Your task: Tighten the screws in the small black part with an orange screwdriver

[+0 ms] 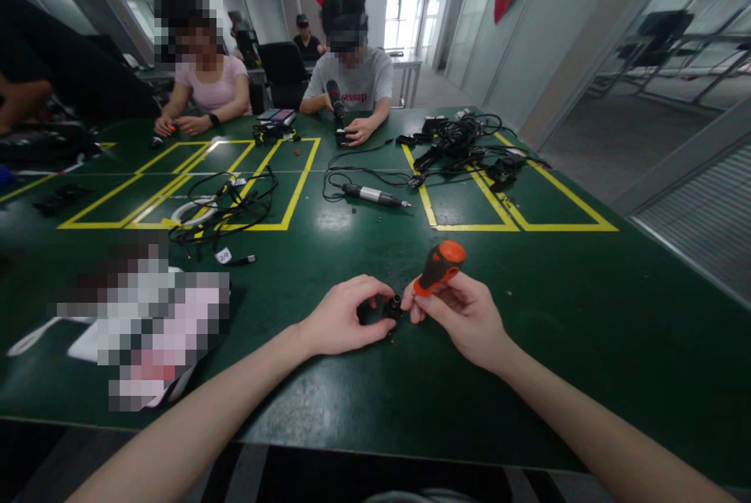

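Note:
My right hand (466,319) grips a screwdriver (439,267) with an orange and black handle, its handle end tilted up and away from me. My left hand (343,317) is closed in a pinch on a small black part (392,307) that rests on the green table (528,315). The screwdriver's tip end meets this part between my two hands. The shaft is hidden by my fingers.
A blurred-out flat item (146,323) lies at my left. Farther off are a tangle of black cables (223,210), a pen-shaped power tool (372,195) and more cables (463,143). Two people sit across the table, working with their own hands.

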### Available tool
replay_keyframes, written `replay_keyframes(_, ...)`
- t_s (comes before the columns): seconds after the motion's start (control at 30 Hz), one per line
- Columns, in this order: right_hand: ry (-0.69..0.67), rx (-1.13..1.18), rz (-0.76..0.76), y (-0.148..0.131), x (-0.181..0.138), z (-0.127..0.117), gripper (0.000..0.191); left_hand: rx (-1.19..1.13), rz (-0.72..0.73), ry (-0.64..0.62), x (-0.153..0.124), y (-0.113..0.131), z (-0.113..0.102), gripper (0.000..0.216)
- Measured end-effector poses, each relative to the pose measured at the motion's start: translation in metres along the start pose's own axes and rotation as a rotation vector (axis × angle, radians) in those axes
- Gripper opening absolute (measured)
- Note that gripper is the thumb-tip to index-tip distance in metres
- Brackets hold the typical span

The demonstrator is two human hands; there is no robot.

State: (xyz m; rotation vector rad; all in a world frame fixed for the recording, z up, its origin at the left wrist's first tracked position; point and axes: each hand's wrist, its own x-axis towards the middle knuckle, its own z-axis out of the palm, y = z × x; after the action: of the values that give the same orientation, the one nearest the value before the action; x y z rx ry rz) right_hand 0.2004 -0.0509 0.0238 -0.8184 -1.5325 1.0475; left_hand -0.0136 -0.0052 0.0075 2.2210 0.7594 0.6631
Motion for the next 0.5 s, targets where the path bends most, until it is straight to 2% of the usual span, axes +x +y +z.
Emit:
replay_keyframes(0.23, -0.023, 0.031, 0.009, 0.0004, 0.0008, 0.001, 0.031, -0.003, -0.006, 0.004, -0.0008, 0.0005, 0.0004, 0.022)
replay_keyframes(0.5, 0.0, 0.051, 0.007, 0.0041, -0.0027, 0.0019, 0.023, 0.002, 0.004, 0.003, 0.0001, -0.0005, 0.0002, 0.022)
